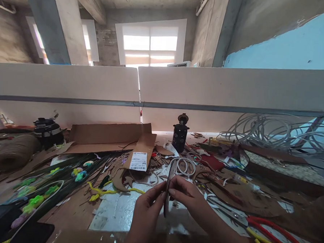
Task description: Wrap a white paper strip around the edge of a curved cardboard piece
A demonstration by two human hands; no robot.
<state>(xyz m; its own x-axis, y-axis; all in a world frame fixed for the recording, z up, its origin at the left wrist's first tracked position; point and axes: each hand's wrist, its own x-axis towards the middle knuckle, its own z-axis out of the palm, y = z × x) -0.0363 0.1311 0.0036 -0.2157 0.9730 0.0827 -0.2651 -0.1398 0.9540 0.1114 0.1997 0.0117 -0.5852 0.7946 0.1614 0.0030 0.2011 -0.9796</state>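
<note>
Near the front middle of the table, my left hand (149, 209) and my right hand (187, 197) pinch a thin flat piece (165, 208) between their fingertips. It stands upright and nearly edge-on to me, with a dark edge; its material is unclear. Just beyond my fingers lies a coil of white cord (186, 167). A crescent-shaped cardboard cutout (117, 179) and a yellow fuzzy stem (104, 191) lie left of my hands. To the right of my right forearm rest scissors (265, 225) with red handles, their blades pointing left.
A cardboard box (107, 135) with a white label (139, 161) lies behind my hands, beside an open-lidded black bottle (180, 137). Fuzzy flowers (35, 203) and twine (17, 152) are on the left. Coiled clear tubing (281, 131) and a patterned bag (281, 164) sit right.
</note>
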